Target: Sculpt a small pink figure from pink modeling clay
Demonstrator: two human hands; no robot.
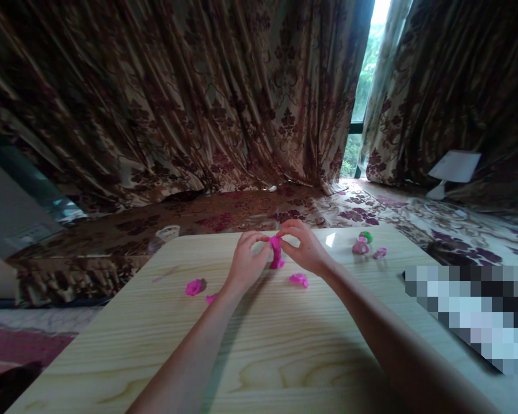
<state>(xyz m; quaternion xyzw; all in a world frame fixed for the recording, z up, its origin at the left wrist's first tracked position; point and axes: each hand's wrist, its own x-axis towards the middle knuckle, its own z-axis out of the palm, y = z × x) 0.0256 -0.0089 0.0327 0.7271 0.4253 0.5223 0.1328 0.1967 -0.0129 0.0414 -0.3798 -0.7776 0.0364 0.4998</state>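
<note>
An upright, curved piece of bright pink modelling clay stands at the middle of the wooden table. My left hand pinches its top from the left, thumb and fingertips closed on it. From the right, my right hand pinches the same top end. A loose pink lump lies just below my right hand. Further left rest a rounder pink lump and a small pink bit, the latter partly hidden by my left forearm.
At the table's far right are a pink cup-like object, a green item and a small pink piece. A clear container sits by the far left corner. Beyond stand a white lamp and patterned curtains. A blurred-out patch covers the right edge.
</note>
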